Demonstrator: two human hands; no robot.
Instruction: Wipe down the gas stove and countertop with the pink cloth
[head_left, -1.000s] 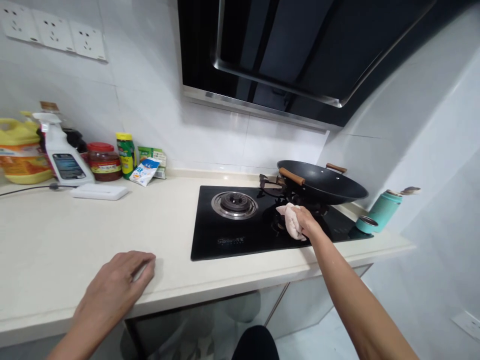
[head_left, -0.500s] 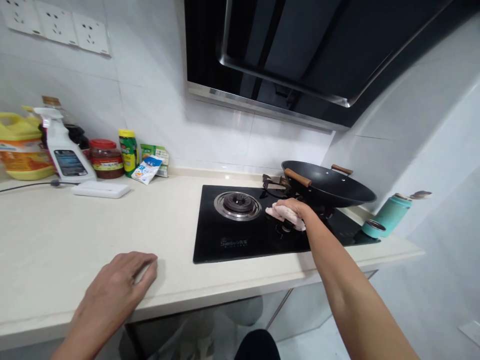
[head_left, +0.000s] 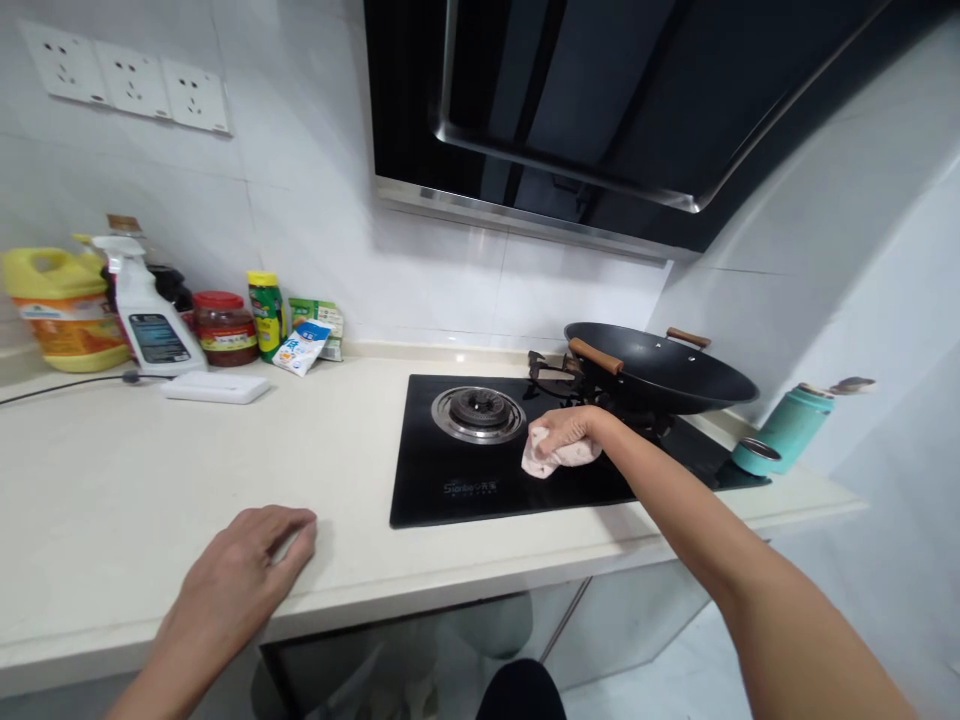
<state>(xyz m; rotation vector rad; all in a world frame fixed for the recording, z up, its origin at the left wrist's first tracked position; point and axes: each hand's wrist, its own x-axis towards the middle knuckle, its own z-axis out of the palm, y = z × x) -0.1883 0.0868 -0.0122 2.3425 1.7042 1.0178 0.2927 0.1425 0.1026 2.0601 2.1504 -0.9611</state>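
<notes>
Left hand (head_left: 240, 570) flat on table (head_left: 112, 480), fingers spread, holding nothing. Right hand (head_left: 566, 432) grip closed on pink cloth (head_left: 551, 458), pressed to black hob (head_left: 450, 480) beside burner (head_left: 478, 412). Wiping step; next, likely glass toward the wok (head_left: 664, 370).

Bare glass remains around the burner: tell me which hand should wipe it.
Right. The right hand already presses the cloth on the cooktop beside the burner; the left hand rests empty on the counter.

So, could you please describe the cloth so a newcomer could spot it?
Find the black glass hob set in the pale counter. Right of its round burner, the right hand presses the cloth: crumpled, pale pink, the only soft thing there.
</notes>
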